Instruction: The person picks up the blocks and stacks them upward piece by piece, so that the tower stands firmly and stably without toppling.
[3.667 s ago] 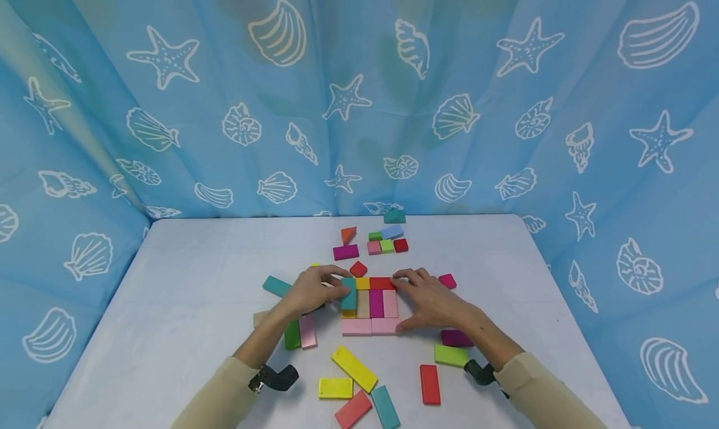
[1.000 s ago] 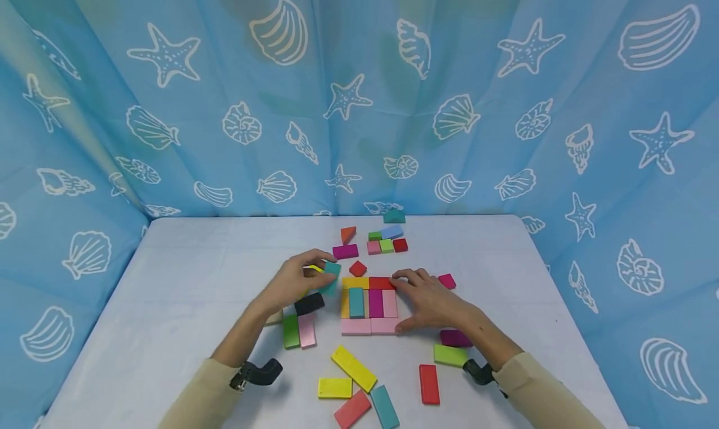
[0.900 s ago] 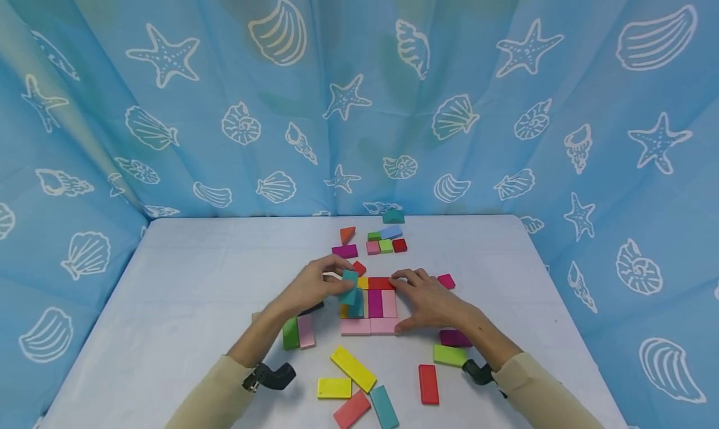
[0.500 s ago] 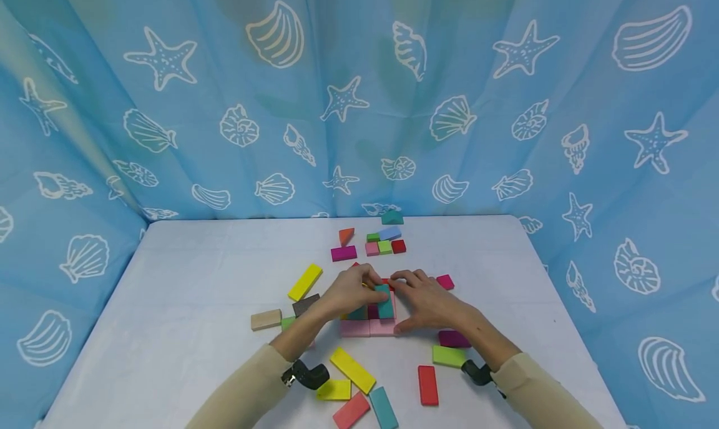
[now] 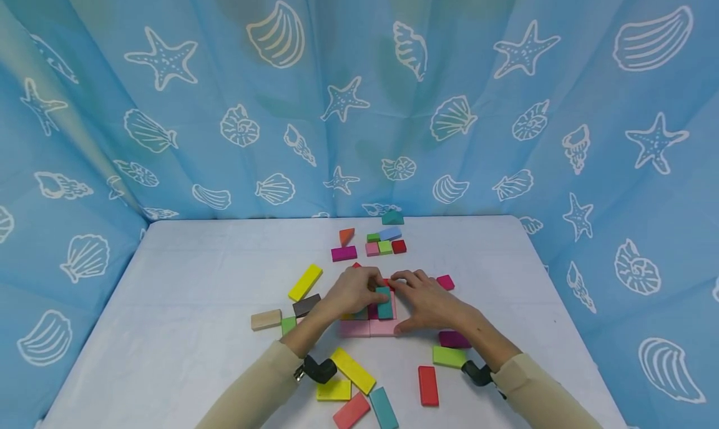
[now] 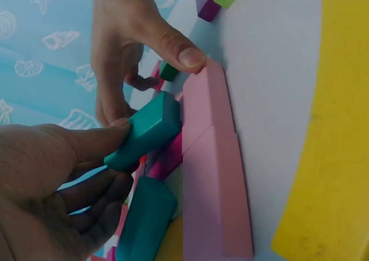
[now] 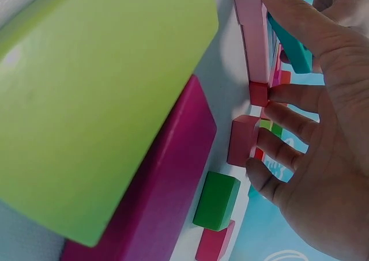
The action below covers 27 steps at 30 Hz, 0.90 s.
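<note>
on the white-covered desk (image 5: pixel 185 304), a flat layer of multicolour blocks (image 5: pixel 355 329); r hand (image 5: pixel 429 301), fingers spread, holds nothing & touches its right edge. l hand (image 5: pixel 355 290) has its grip pinched on a smooth teal oblong block (image 6: pixel 151 131), tilted over that layer, contact unclear. prob best: lower it level, ease off w/o nudging neighbours. around: long yellow block (image 5: pixel 305 282) & dk grey block (image 5: pixel 306 305) nr l hand; r hand crowds the spot.

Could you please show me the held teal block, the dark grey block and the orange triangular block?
Held teal block (image 6: pixel 147 127): left wrist view, on its broad face.
Dark grey block (image 5: pixel 306 305): head view, on its upper face.
Orange triangular block (image 5: pixel 346 235): head view, near its visible middle.
</note>
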Each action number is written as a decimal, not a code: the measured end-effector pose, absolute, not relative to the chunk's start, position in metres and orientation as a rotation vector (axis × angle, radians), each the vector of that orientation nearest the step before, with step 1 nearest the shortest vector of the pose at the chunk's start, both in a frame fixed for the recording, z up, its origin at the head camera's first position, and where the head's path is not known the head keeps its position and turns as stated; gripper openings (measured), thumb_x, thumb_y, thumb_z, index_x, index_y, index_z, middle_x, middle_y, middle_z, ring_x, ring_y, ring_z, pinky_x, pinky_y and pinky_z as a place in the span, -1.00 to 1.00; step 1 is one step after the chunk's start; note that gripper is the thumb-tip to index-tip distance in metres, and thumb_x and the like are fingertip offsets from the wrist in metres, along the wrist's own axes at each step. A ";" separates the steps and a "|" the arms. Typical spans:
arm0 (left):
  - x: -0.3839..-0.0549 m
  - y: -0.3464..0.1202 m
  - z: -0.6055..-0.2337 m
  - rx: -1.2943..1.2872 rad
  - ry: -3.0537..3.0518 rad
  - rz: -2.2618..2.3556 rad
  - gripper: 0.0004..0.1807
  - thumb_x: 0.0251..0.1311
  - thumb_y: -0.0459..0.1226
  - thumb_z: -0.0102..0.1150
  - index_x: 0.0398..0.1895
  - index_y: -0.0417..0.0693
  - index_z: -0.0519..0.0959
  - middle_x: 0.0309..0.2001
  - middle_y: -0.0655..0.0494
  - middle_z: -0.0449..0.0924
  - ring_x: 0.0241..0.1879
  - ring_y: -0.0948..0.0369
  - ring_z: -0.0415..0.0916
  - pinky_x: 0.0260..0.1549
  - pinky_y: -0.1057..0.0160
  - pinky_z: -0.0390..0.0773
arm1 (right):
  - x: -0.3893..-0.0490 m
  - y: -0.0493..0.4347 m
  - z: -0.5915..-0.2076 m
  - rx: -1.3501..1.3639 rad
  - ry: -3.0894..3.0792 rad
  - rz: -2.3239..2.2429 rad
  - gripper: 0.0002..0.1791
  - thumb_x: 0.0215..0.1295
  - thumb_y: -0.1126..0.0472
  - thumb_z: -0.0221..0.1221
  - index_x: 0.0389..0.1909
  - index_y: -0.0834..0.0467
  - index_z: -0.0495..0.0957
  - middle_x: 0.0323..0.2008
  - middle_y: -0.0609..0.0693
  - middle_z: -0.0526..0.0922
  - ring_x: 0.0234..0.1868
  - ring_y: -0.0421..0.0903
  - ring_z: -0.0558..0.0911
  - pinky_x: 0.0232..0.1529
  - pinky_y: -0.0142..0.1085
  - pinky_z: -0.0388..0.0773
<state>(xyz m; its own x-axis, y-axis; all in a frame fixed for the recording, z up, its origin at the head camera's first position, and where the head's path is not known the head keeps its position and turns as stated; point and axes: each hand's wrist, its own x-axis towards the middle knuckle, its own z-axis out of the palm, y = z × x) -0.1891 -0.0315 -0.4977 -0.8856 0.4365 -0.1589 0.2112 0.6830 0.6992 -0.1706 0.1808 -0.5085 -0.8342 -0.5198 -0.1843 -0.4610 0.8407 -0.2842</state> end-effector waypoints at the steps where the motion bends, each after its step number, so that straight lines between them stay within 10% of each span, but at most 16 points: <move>1: -0.190 -0.032 -0.498 0.529 2.590 1.001 -0.67 0.15 -0.10 0.47 -0.08 0.00 0.66 -0.29 0.28 0.63 -0.27 0.28 0.51 -0.22 0.34 0.58 | -0.170 0.181 -0.508 -0.747 2.763 -0.336 0.10 -0.23 -0.24 0.58 0.44 -0.12 0.36 0.43 -0.09 0.27 0.39 0.02 0.28 0.19 0.07 0.52; 27: -0.195 -0.053 -0.496 0.487 2.726 0.912 -0.49 0.04 0.02 0.52 0.06 0.11 0.68 -0.08 0.21 0.67 -0.12 0.25 0.51 -0.13 0.31 0.61 | -0.170 0.181 -0.506 -0.721 2.766 -0.326 0.12 -0.27 -0.28 0.58 0.43 -0.16 0.36 0.45 -0.15 0.25 0.40 -0.01 0.27 0.16 0.03 0.55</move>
<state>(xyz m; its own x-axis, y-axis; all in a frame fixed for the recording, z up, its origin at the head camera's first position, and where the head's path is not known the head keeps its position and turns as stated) -0.1948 -0.0530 -0.4963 -0.9196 0.3783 -0.1065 0.2381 0.7518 0.6149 -0.1695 0.1807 -0.5065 -0.8415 -0.5034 -0.1960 -0.4441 0.8512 -0.2795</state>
